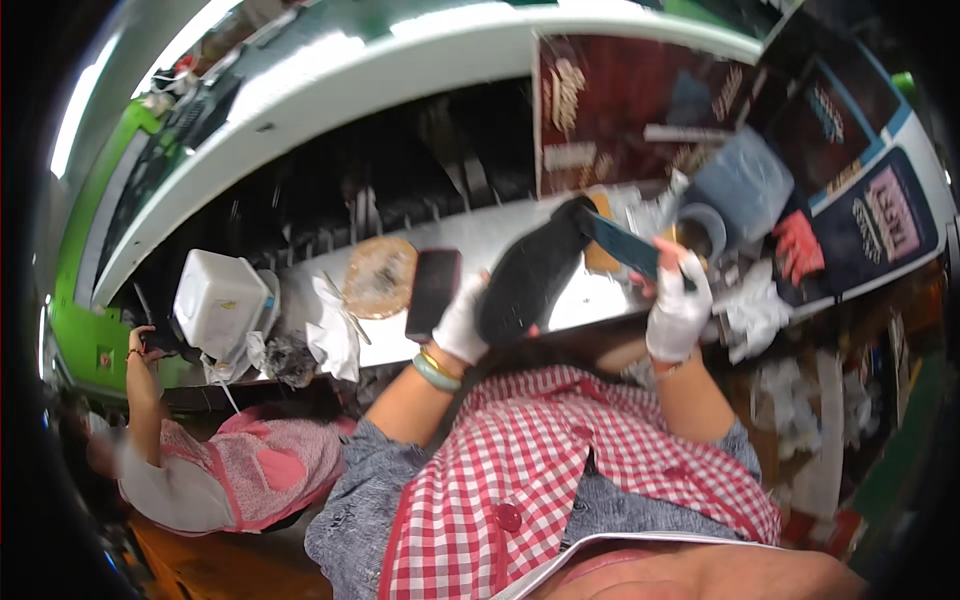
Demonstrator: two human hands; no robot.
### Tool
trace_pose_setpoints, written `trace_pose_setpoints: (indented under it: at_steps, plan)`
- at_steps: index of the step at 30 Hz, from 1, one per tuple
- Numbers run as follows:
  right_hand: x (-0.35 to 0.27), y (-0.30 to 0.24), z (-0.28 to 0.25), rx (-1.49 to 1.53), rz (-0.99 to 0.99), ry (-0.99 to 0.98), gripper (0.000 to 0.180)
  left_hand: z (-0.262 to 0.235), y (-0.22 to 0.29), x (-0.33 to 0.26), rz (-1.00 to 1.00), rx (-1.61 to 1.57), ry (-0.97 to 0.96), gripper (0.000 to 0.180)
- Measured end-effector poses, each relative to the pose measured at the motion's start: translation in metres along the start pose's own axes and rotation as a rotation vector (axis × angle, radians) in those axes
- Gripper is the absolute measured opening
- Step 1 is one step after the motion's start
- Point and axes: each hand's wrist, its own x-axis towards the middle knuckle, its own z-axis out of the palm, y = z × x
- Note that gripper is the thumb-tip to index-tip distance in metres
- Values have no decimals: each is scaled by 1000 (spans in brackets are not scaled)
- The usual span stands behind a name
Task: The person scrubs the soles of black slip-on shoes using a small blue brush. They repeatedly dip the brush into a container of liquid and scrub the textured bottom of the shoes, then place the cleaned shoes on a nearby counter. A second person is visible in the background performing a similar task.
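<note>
Black shoe sole [530, 275] gripped in gloved left hand [462, 322]; right hand [678, 305] pinching blue tool [622, 245] at its tip

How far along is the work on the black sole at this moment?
In hand: the gloved left hand grips a black shoe sole while the gloved right hand holds a teal tool at its far end. Done: cannot tell; the sole's surface shows no clear change. Left: unclear; a dark phone lies beside it.
</note>
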Motion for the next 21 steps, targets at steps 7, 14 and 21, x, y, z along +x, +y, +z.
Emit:
trace_pose_setpoints:
  at_steps: [7, 14, 21]
  plan:
    - [-6, 14, -14, 107, -239, 163, 30, 77, 57, -31, 470, 53, -39, 66]
    - [-18, 24, 1, -50, -217, 64, 28, 119, 253, 63, 834, -49, -150, 61]
    - [-31, 75, -18, -325, -375, -61, 30, 89, 204, 67, 799, 499, 131, 39]
